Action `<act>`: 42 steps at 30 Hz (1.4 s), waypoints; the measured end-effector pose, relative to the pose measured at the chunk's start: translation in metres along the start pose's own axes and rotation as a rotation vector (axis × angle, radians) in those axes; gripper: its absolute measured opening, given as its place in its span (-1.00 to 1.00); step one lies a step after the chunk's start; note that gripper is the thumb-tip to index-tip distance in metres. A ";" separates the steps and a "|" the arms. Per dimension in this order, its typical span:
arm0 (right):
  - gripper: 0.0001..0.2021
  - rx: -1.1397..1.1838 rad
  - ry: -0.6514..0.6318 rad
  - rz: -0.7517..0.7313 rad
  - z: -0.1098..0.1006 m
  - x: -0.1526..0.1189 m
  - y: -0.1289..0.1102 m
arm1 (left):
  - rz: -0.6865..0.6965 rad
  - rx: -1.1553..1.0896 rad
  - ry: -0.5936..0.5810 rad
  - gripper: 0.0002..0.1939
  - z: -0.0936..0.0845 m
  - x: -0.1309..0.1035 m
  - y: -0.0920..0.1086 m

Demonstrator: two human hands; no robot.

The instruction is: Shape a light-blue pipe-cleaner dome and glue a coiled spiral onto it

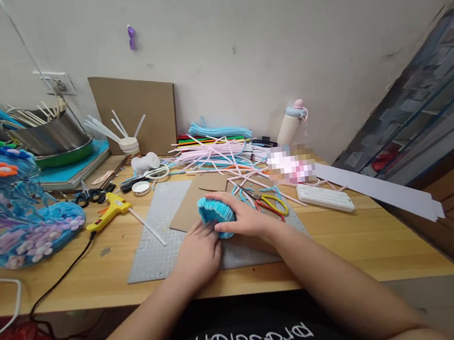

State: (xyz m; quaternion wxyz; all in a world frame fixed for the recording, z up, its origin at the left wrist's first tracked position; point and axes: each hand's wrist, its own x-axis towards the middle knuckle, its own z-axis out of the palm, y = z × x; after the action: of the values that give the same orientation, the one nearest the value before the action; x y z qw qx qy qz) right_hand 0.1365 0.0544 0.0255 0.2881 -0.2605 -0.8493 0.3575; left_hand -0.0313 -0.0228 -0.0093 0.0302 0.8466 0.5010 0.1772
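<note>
A blue fuzzy cup-shaped piece (217, 208) is held over the grey cutting mat (150, 256), its hollow side turned toward the camera. My right hand (243, 218) wraps round its right side, thumb across the front and fingers over the top. At its lower left, my left hand (199, 252) has its fingers against the opening; the fingertips are partly hidden by the piece. Brown cardboard (185, 208) lies on the mat behind my hands.
A yellow glue gun (110, 211) lies left, its black cord running to the front edge. Pipe cleaners (212, 152) are heaped at the back. Yellow-handled pliers (275, 204) lie right of my hands, near a white case (325, 197). A flowered blue craft (36, 237) stands far left.
</note>
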 end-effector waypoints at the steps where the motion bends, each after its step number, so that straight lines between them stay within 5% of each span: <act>1: -0.37 0.010 0.029 0.019 0.001 -0.001 0.000 | 0.013 -0.027 -0.018 -0.72 -0.002 0.000 0.003; 6: -0.52 -0.011 -0.032 0.233 -0.006 0.016 -0.013 | 0.004 -0.005 -0.009 -0.59 -0.009 -0.002 0.013; 11: -0.38 -0.056 -0.072 0.461 -0.010 0.032 -0.017 | -0.017 0.169 -0.074 -0.51 -0.004 0.002 0.007; 16: -0.36 -0.022 -0.014 0.303 -0.006 0.025 -0.015 | 0.029 0.181 -0.052 -0.61 -0.002 0.005 -0.001; 19: -0.27 -0.065 -0.107 0.058 -0.003 0.016 -0.018 | 0.010 0.176 -0.041 -0.67 0.000 0.004 -0.005; 22: -0.25 -0.082 -0.160 -0.039 0.007 0.010 -0.019 | -0.003 0.180 -0.048 -0.68 0.002 0.001 -0.006; 28: -0.41 0.054 -0.011 -0.006 0.013 0.019 -0.003 | -0.040 0.081 -0.013 -0.56 -0.003 -0.005 0.000; 33: -0.42 0.247 -0.061 0.194 -0.004 0.030 0.006 | -0.090 0.078 0.001 -0.40 -0.005 -0.006 -0.004; 42: -0.31 0.011 -0.006 0.155 0.007 0.026 -0.010 | -0.121 0.111 -0.084 -0.55 -0.007 -0.004 -0.010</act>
State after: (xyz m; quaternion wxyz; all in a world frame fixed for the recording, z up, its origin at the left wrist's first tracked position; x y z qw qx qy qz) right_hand 0.1116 0.0622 0.0366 0.2583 -0.3227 -0.8255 0.3841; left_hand -0.0437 -0.0225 -0.0065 0.0147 0.8217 0.5587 0.1113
